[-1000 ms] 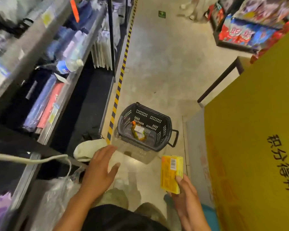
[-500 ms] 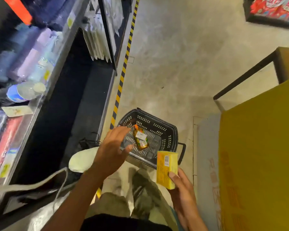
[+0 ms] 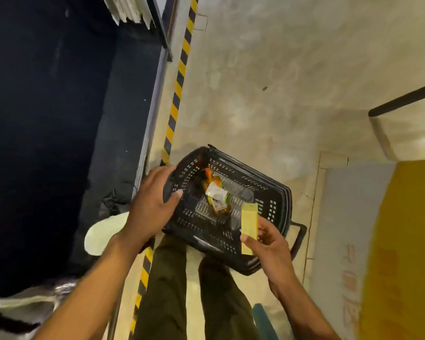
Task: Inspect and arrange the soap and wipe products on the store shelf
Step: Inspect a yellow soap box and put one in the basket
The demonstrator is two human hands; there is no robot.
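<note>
The left hand (image 3: 152, 204), arm stretched forward, curls over the left rim of the black basket (image 3: 268, 200), while the right hand (image 3: 268, 239) pinches the yellow soap box (image 3: 249, 219), its long side pointing away, above the basket's near edge.

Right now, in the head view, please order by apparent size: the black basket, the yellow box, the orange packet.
1. black basket
2-3. yellow box and orange packet: look alike; box is nearer the camera.

Yellow-and-black hazard tape (image 3: 179, 77) along the concrete floor (image 3: 268, 82), black perforated basket (image 3: 253, 179) just beside it, yellow panel (image 3: 407, 241) at right.
</note>
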